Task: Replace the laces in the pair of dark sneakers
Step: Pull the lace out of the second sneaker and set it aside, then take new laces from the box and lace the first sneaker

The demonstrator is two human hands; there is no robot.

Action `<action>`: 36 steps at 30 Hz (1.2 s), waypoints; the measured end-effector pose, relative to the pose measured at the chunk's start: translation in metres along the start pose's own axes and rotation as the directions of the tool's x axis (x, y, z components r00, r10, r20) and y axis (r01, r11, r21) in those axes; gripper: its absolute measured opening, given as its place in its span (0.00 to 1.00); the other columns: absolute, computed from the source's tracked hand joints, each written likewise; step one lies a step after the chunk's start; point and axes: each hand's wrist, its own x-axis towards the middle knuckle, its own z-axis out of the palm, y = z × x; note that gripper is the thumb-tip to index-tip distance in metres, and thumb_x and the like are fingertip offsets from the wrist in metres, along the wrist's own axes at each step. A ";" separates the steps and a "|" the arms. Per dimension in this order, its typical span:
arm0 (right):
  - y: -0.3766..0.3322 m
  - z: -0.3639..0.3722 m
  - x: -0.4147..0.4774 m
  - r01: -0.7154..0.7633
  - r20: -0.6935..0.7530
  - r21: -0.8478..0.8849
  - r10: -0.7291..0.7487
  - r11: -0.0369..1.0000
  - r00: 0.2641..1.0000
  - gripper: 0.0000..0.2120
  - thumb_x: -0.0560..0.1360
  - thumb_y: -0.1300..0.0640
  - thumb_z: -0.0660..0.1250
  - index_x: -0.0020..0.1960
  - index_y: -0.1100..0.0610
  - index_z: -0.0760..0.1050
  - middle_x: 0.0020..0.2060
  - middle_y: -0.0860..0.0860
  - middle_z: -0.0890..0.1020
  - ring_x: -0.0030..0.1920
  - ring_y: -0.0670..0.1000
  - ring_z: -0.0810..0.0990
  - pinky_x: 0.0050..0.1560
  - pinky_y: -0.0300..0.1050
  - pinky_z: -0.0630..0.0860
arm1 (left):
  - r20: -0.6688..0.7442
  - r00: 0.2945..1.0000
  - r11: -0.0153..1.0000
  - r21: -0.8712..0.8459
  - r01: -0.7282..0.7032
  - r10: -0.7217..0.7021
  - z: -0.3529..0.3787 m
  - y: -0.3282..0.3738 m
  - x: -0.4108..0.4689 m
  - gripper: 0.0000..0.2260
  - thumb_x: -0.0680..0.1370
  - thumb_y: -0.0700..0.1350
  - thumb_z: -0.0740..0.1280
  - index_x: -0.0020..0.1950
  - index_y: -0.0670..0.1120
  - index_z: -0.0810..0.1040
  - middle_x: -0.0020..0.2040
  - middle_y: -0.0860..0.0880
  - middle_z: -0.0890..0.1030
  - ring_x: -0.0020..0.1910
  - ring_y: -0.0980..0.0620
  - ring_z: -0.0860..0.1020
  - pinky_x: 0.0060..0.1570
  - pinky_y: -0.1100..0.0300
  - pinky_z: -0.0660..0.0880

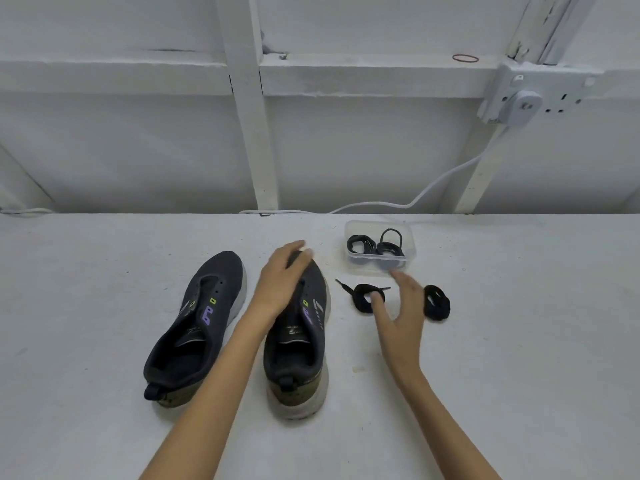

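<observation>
Two dark sneakers without laces stand side by side on the white table, toes pointing away from me: the left sneaker (197, 327) and the right sneaker (298, 351). My left hand (282, 277) rests on the toe of the right sneaker, fingers relaxed. To the right lie two coiled black laces: one lace coil (362, 299) with loose ends, another lace coil (437, 303) further right. My right hand (401, 306) hovers between them with fingers spread, its thumb by the left coil, holding nothing.
A clear plastic tub (349, 263) holding more coiled black laces stands just beyond my right hand. A white cable (433, 188) runs from a wall socket (526, 98) down to the table's back edge. The white wall rises right behind the table.
</observation>
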 end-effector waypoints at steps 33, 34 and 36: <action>-0.027 0.001 0.161 -0.081 0.159 -0.574 0.208 0.815 0.965 0.14 0.73 0.68 0.61 0.57 0.64 0.78 0.53 0.59 0.80 0.53 0.60 0.79 0.48 0.45 0.71 | 0.134 0.959 0.923 0.264 -0.279 0.251 0.027 0.035 0.063 0.17 0.80 0.34 0.55 0.64 0.42 0.77 0.63 0.46 0.79 0.64 0.50 0.75 0.65 0.62 0.68; -0.027 0.005 0.169 -0.040 0.200 -0.684 0.240 0.728 0.950 0.09 0.72 0.69 0.61 0.50 0.65 0.77 0.49 0.60 0.79 0.51 0.62 0.78 0.45 0.46 0.71 | 0.220 0.941 0.876 0.359 -0.322 0.256 0.039 0.038 0.079 0.17 0.80 0.34 0.55 0.66 0.41 0.76 0.64 0.45 0.78 0.65 0.48 0.74 0.66 0.58 0.68; -0.029 0.013 0.176 0.061 0.279 -0.794 0.273 0.605 0.921 0.04 0.73 0.70 0.60 0.44 0.63 0.70 0.45 0.58 0.75 0.50 0.62 0.77 0.42 0.46 0.69 | 0.374 0.897 0.730 0.542 -0.416 0.234 0.062 0.040 0.106 0.18 0.80 0.34 0.55 0.68 0.41 0.74 0.67 0.43 0.76 0.66 0.45 0.73 0.66 0.52 0.69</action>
